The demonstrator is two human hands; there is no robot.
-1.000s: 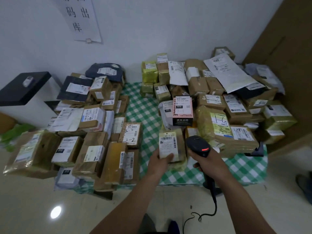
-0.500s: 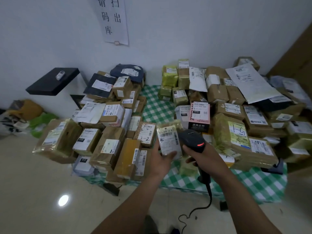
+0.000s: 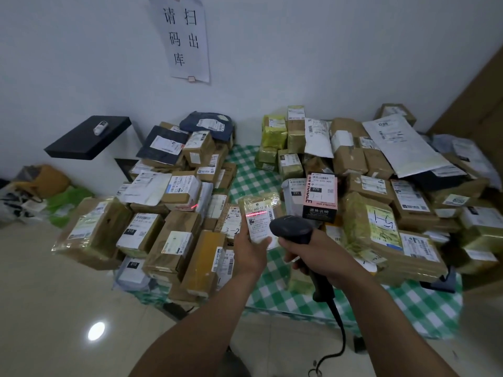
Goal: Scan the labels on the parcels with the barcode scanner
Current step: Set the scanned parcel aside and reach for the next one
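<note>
Parcel (image 3: pixel 258 219) lifted; red scan line now across label (image 3: pixel 260 223).

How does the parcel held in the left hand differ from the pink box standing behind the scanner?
The held parcel is wrapped in glossy clear tape and held up by the left hand; the pink box stands upright, untouched. The red line from the scanner crosses the held parcel's label; none falls on the pink box. Both carry white printed labels.

Paper sign (image 3: pixel 181 36) taped on wall; green checked tablecloth (image 3: pixel 250 175); black shelf (image 3: pixel 77 148) left, bags (image 3: pixel 53 182) below.
</note>
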